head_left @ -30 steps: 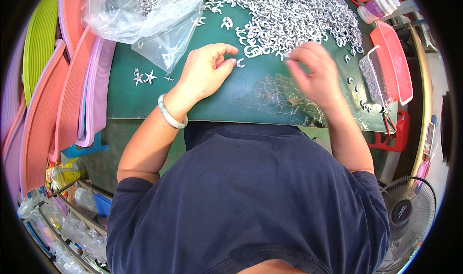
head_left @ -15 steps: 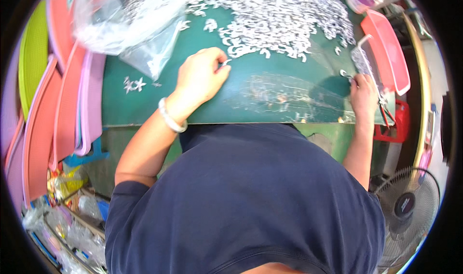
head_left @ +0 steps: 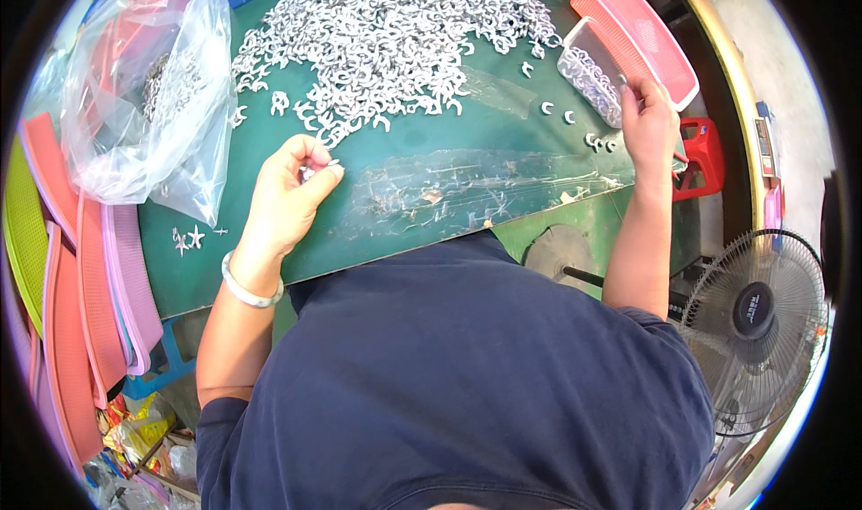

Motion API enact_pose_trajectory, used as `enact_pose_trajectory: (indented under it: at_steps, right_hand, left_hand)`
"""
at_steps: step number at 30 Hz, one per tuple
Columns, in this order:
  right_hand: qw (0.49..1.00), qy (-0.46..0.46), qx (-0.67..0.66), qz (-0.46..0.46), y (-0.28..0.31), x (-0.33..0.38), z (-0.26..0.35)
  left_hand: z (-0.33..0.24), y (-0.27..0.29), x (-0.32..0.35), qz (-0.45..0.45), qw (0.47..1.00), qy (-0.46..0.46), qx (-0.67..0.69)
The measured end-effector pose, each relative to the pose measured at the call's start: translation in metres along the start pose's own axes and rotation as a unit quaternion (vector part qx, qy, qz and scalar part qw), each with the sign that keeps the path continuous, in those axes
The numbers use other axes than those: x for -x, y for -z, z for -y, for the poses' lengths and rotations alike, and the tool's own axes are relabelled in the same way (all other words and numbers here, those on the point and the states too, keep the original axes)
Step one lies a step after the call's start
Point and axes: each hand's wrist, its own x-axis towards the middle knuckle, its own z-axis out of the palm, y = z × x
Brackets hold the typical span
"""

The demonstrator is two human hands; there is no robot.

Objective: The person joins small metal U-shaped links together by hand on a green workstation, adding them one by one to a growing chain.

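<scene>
Pieces of silver metal (head_left: 386,43), curved like little moons, are heaped at the back of the green table (head_left: 180,281). Below the heap, a small curved piece (head_left: 333,162) is held by the left hand (head_left: 292,191), with the thumb and fingers brought close together. A pale round bracelet (head_left: 244,294) is worn on that wrist. The right hand (head_left: 648,119) is held over the side of a clear box (head_left: 596,36), with its fingers bent in and kept narrow. A tiny grey bit is seen at the fingertips, but whether it is being pinched cannot be told. More curved pieces are kept in the box. A pink basket (head_left: 633,25) is set just beside it. A few loose pieces (head_left: 568,117) are scattered near the box. On the left, small silver stars (head_left: 196,236) are laid below a big clear bag (head_left: 202,142).
</scene>
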Motion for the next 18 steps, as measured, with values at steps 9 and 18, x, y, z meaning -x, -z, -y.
enact_pose_trajectory:
  at_steps: [9,18]
  right_hand:
    - [0.868,0.107,-0.408,0.26,-0.035,0.032,0.122]
    - [0.791,0.111,-0.478,0.366,-0.048,0.046,0.183]
  left_hand:
    - [-0.006,-0.023,-0.006,0.071,0.997,-0.033,-0.01]
    - [-0.027,-0.031,0.001,0.013,0.982,-0.072,-0.173]
